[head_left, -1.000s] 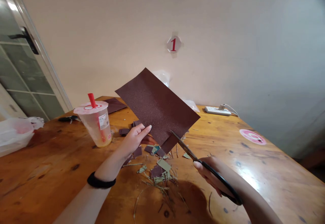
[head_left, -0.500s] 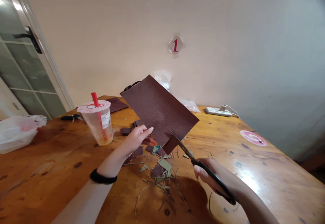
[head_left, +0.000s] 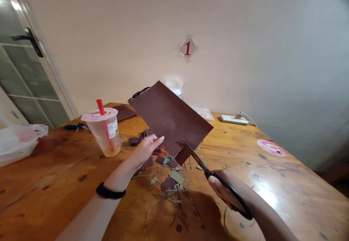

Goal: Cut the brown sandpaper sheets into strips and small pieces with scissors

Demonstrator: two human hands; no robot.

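My left hand (head_left: 147, 149) pinches a dark brown sheet of paper (head_left: 171, 113) by its lower left edge, thumb on top. The sheet hangs tilted above the table. In my right hand (head_left: 226, 188) is a pair of scissors (head_left: 200, 162) with black handles, fingers wrapped in the loops. Its blades meet the sheet's lower edge at a cut, where a flap (head_left: 183, 155) hangs down. Under the sheet lie brown and olive paper scraps (head_left: 176, 176) and thin strips (head_left: 177, 204). More cut brown pieces (head_left: 134, 141) sit behind my left hand.
A plastic cup (head_left: 105, 133) with a red straw stands left of my left hand. Farther left is a white plastic bag (head_left: 17, 144). A power strip (head_left: 233, 119), a clear bag (head_left: 203, 113) and a brown sheet (head_left: 124, 112) lie at the back. A pink disc (head_left: 271, 147) is at right.
Both hands, the sheet and the scissors keep nearly the same pose. The whole view has shifted very slightly; the cut flap looks almost unchanged.
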